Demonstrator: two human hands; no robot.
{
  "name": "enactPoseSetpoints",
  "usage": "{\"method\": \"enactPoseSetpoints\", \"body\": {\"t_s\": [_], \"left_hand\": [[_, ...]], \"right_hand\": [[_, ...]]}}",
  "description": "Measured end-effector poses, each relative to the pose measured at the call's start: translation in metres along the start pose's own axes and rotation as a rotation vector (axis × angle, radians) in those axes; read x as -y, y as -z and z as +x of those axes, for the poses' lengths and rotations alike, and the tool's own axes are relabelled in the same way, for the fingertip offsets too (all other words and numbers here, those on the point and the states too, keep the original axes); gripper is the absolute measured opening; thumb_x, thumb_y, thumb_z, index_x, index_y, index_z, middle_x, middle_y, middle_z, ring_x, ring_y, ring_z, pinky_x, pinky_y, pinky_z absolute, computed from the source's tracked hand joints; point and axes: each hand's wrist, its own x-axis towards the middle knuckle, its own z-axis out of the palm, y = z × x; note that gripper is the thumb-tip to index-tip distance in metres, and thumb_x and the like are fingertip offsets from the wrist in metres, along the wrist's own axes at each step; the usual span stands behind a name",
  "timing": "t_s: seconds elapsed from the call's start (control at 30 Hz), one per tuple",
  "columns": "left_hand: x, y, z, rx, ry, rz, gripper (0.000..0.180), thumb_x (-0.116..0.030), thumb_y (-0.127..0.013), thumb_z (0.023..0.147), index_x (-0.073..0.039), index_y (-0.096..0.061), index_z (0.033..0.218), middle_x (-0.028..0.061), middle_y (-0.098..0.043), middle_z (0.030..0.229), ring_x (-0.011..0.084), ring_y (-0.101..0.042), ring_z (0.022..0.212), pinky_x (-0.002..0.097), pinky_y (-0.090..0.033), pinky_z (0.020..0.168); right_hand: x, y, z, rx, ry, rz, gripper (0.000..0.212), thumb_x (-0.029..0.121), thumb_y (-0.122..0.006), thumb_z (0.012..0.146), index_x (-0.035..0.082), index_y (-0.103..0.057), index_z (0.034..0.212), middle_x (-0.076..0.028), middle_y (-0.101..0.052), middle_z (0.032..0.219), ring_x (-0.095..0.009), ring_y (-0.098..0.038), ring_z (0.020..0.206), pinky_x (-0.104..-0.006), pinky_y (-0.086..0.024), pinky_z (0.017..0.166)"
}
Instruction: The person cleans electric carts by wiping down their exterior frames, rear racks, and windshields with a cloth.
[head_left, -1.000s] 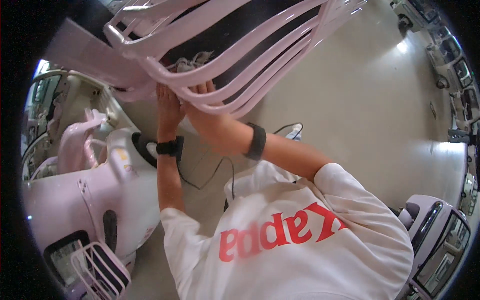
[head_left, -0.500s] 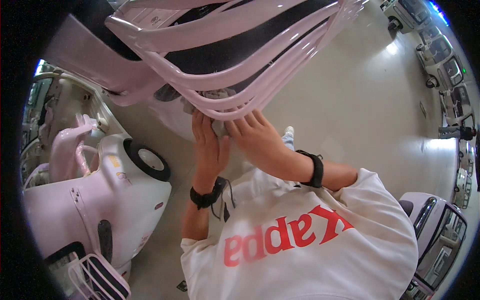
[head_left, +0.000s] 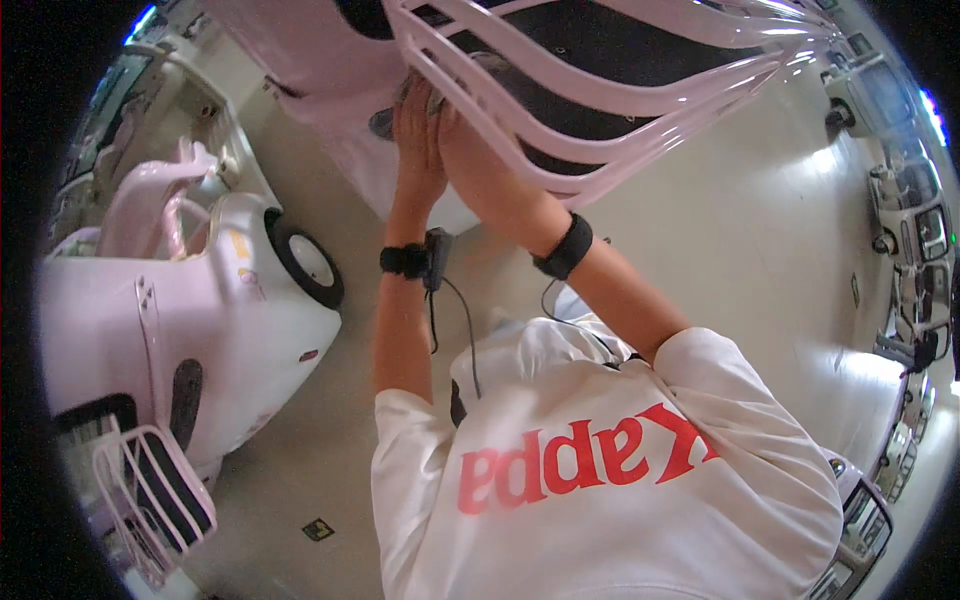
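Both my hands reach up to the front of a pink vehicle (head_left: 330, 75) with curved pink bars (head_left: 560, 85) across a dark panel. A grey cloth (head_left: 436, 105) shows in a narrow strip between my hands. My left hand (head_left: 415, 140) presses it against the body below the bars, its fingers long and close together. Beside it, touching it, my right hand (head_left: 480, 165) goes in under the lowest bars at their left end. The bars cover most of its fingers, so its grip is hidden. Black straps circle both wrists, with thin cables hanging from them.
To my left stands another pink-and-white vehicle (head_left: 170, 310) with a black-tyred wheel (head_left: 305, 262) and a barred front rack (head_left: 155, 495). A dark square marker (head_left: 318, 529) lies on the grey floor (head_left: 690, 230). More small vehicles (head_left: 905, 190) line the right side.
Both hands have moved up and forward, from the middle of the lowest bar to the left end of the bars. Less of the grey cloth shows. The view has shifted too.
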Motion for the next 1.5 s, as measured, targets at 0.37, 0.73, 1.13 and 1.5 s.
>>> {"method": "enactPoseSetpoints", "body": {"t_s": [0.37,0.73,1.13,1.5], "left_hand": [[-0.008,0.008,-0.010,0.002,0.012,-0.041,0.045,-0.022,-0.031,0.090,0.003,-0.026,0.128,0.0222,-0.028,0.132,0.0372,-0.027,0.121,0.0423,-0.021,0.099],[-0.138,0.017,-0.033,0.035,0.017,-0.126,0.050,-0.021,-0.057,0.077,0.001,-0.034,0.117,0.0222,-0.039,0.116,0.0386,-0.038,0.107,0.0444,-0.030,0.091],[-0.183,0.048,-0.018,0.435,0.148,0.035,0.044,-0.011,-0.064,0.066,0.002,-0.046,0.104,0.0183,-0.051,0.099,0.0346,-0.048,0.093,0.0402,-0.039,0.080],[-0.223,0.115,0.140,-0.223,-0.541,0.144,0.029,-0.019,-0.050,0.081,0.002,-0.054,0.101,0.0193,-0.049,0.111,0.0337,-0.046,0.103,0.0432,-0.035,0.087]], "right_hand": [[0.003,-0.017,-0.009,-0.148,0.020,-0.097,0.032,0.009,-0.044,0.077,-0.006,-0.050,0.105,-0.022,-0.048,0.112,-0.030,-0.043,0.110,-0.0343,-0.032,0.097],[-0.076,0.081,-0.082,0.234,0.105,0.598,0.026,0.001,-0.048,0.073,-0.007,-0.050,0.097,-0.020,-0.052,0.106,-0.033,-0.048,0.102,-0.0387,-0.037,0.092],[-0.133,0.151,-0.074,0.356,-0.023,0.904,0.029,0.003,-0.054,0.073,0.002,-0.056,0.103,-0.017,-0.058,0.096,-0.032,-0.057,0.085,-0.0355,-0.045,0.077],[-0.138,0.210,0.018,-0.718,0.325,0.229,0.024,0.005,-0.054,0.073,-0.006,-0.059,0.093,-0.022,-0.058,0.098,-0.035,-0.056,0.092,-0.0453,-0.041,0.085]]}}
